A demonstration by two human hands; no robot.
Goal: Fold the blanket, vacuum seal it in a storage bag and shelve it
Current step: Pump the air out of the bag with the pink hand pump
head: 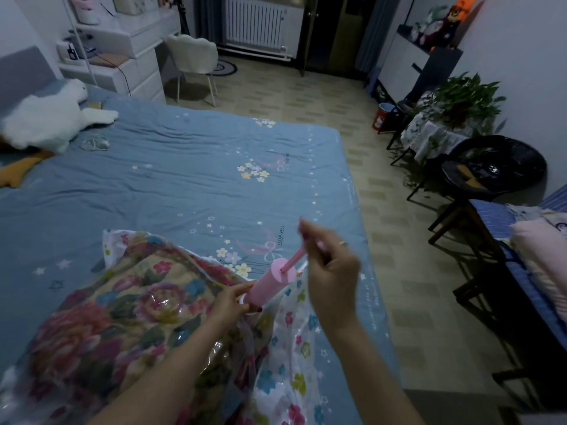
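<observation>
One pink hand pump [270, 283] stands tilted on one clear storage bag [285, 357] w/ one floral blanket [122, 311] inside, near bed [184, 179] corner. Left hand [228, 305] grips pump base; right hand [329, 268] pinches the plunger handle (blurred). One white plush toy [49, 121] at far side of bed.

Most of the bed [184, 179] lay bare beyond the storage bag [276, 348], its blue sheet open from the bag to the far edge. At the head end a white plush toy [49, 121] and an orange plush [18, 171] took up that corner, with a small clear wrapper [95, 143] just beside them. Near the right edge the pink pump [270, 285] stood tilted on the bag, both hands [329, 271] around it. Right of the bed a strip of floor [383, 240] ran clear to the far door, hemmed by a black chair [494, 167], a plant [463, 99] and a red bucket [383, 116].
</observation>
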